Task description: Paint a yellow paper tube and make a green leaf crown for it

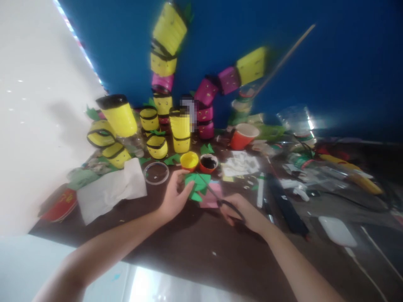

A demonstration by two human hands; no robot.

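Observation:
In my left hand (174,194) is a piece of green paper (199,184), pinched between thumb and fingers, with notches cut in its edge. My right hand (239,209) is closed round the handles of dark scissors (231,206). Their blades reach up and left to the green paper and overlap it. Beneath lies a pink sheet (211,197), partly hidden by the paper and scissors. Just behind my hands stand a small cup of yellow paint (189,160) and a small cup of something black (208,162).
Yellow and magenta banded cups (181,130) stand and stack along the blue wall. An orange cup (243,136) is behind to the right. White cloth (110,188) and a clear ring (156,173) lie left. Rightward are a dark case (287,205), a white charger (337,231) and clear plastic bottles.

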